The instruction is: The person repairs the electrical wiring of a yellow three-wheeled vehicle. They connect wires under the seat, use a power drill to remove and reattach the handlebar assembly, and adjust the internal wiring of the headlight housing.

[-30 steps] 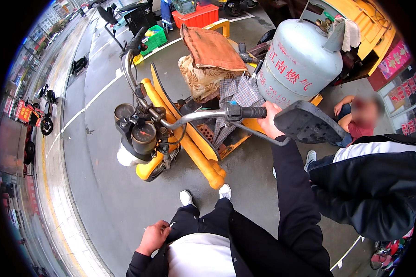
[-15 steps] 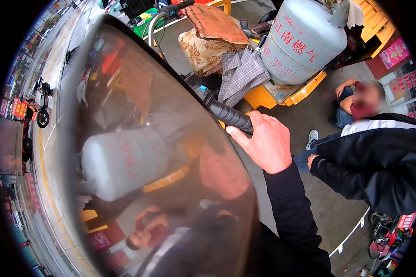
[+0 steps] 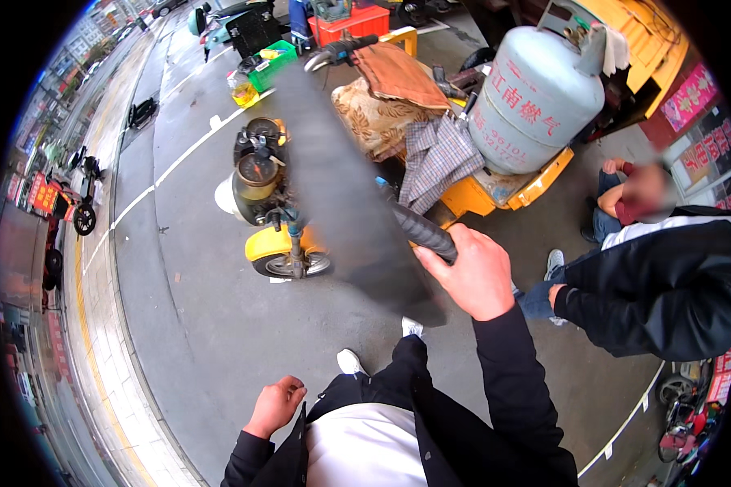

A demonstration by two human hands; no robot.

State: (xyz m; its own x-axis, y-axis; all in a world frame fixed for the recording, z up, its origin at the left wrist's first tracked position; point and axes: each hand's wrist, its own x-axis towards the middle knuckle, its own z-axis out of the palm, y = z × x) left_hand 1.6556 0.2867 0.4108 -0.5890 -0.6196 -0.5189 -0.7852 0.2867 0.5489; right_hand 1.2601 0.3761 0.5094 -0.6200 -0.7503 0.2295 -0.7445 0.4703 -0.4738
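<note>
My right hand [image 3: 475,272] is closed round a black ribbed handlebar grip [image 3: 426,231], with a blue part just beyond it. This bar seems to belong to the yellow cargo tricycle [image 3: 536,183] ahead. A large dark panel [image 3: 341,170], like a windshield, stands close by, blurred and nearly edge-on; how it is fixed I cannot tell. The tricycle's yellow front fender [image 3: 268,243] and wheel show to its left. My left hand [image 3: 276,406] hangs low at my left side, fingers curled in, nothing visible in them. The far handlebar grip [image 3: 357,47] sticks out past the panel.
A grey gas cylinder [image 3: 536,101] stands on the tricycle behind a checked cloth [image 3: 439,158] and an orange cushion [image 3: 398,77]. At right, a person in a black jacket [image 3: 650,280] stands near a person in red [image 3: 642,191]. A green crate [image 3: 272,66] sits far left.
The panel has swung from facing me, full of reflections, to nearly edge-on. The front wheel, the ground, my feet and my left hand have come into view. My right hand keeps its grip.
</note>
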